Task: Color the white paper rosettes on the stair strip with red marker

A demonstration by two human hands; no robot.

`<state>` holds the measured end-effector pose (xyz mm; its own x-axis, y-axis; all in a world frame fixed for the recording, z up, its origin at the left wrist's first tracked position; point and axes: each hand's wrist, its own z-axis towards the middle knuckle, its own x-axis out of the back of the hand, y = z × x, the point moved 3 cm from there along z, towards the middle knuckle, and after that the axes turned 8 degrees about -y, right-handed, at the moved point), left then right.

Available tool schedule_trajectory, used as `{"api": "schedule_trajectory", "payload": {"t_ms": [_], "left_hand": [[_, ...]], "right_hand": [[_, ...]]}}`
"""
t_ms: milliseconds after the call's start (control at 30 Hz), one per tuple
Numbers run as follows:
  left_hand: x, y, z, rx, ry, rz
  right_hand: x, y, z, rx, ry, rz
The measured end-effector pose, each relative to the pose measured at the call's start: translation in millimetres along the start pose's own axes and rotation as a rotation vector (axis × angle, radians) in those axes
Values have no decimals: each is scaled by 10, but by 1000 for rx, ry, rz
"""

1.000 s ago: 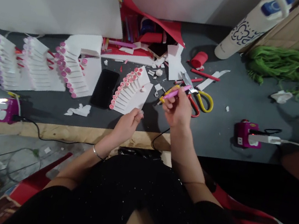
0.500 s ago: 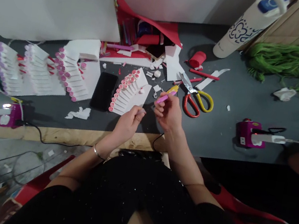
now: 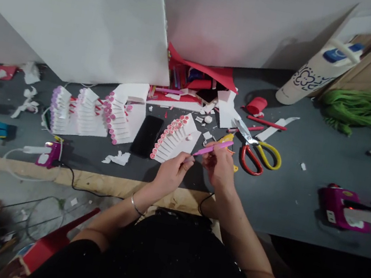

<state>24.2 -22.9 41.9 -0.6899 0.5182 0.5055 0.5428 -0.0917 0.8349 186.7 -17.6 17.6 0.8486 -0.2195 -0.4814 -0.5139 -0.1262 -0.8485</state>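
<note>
A slim pink pen-like tool (image 3: 218, 147) is in my right hand (image 3: 220, 168), its fingers closed round it and its thin tip slanting down to the left. My left hand (image 3: 170, 173) pinches a small pale pinkish piece (image 3: 189, 159), too small to name. The tool's tip is close to that piece; whether they touch I cannot tell. Just beyond my left hand, a row of pink-and-white rosette-topped sticks (image 3: 170, 139) fans out on white paper. Partly behind my right hand lies a yellow object (image 3: 227, 139).
Left of the fan lie a black phone (image 3: 147, 136) and more rosette sticks (image 3: 114, 119). Scissors (image 3: 252, 161) with red and yellow handles rest right of my hands. Farther off stand a white bottle (image 3: 299, 82) and purple power sockets (image 3: 341, 209). Paper scraps (image 3: 117, 158) are scattered about.
The view has shifted, showing more of the table's left side. My right hand has turned the pink tool so its tip points at my left hand, and the hands are closer together.
</note>
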Motion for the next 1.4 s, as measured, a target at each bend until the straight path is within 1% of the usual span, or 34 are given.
{"api": "schedule_trajectory", "payload": {"t_ms": [200,333,467,533,633,833,933,1100,1233,1333,1400], "left_hand": [[1,27,6,20,-15,31],[-11,19,9,28,-21,50],[-11,21,28,48,-19,75],[-4,35,36,56,-16,75],[8,61,43,64,-26,88],[35,59,62,23,-6,129],[43,50,74,-9,3,133],[33,59,55,-14,1,145],[-25,16,52,-11,19,130],[-72,-91,130,-36,44,18],[-91,-189,201,-60,91,-75]], "right_hand": [[12,55,9,13,5,-34],[45,68,3,37,-19,-61],[74,39,-12,67,41,-63],[76,30,-18,57,72,-53],[60,19,-28,39,82,-55],[17,-53,-65,46,40,-141],[2,-98,-77,54,40,-158],[-73,-81,-108,65,-31,-191],[-84,-75,-125,81,-64,-260],[-88,-231,-25,102,-151,-379],[-131,-426,145,174,-210,-495]]}}
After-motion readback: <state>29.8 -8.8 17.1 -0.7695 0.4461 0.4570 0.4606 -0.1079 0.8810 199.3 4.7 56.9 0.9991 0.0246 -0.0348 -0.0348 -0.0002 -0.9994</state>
